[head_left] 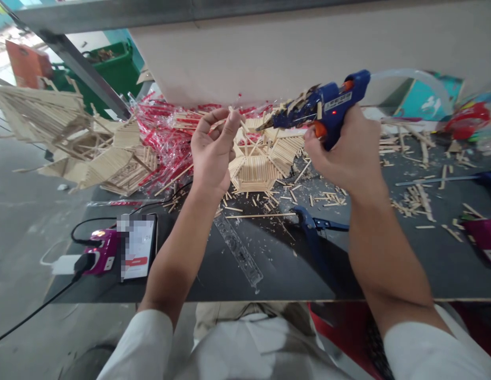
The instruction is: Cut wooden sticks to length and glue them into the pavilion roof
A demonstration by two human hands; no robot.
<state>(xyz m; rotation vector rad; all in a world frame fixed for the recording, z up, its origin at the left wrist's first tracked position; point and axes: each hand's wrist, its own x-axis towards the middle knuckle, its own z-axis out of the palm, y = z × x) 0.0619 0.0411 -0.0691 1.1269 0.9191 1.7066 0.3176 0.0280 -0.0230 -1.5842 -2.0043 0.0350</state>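
My right hand [348,150] is wrapped round the handle of a blue glue gun [334,105] with an orange trigger and a lit red light. The gun's nozzle points left, toward a short wooden stick [244,126] pinched between the thumb and fingers of my left hand [215,145]. Nozzle and stick are close; whether they touch I cannot tell. Behind and below my hands sits a structure of glued wooden sticks [255,171] with slatted, angled panels. My left hand partly covers its left side.
Stick offcuts [328,199] litter the dark table [285,274]. Blue cutters [308,219] and a clear strip [239,250] lie in front. At left are a phone [140,248], a purple power adapter [100,250], red-and-clear wrappers [162,137] and a larger stick model [90,142].
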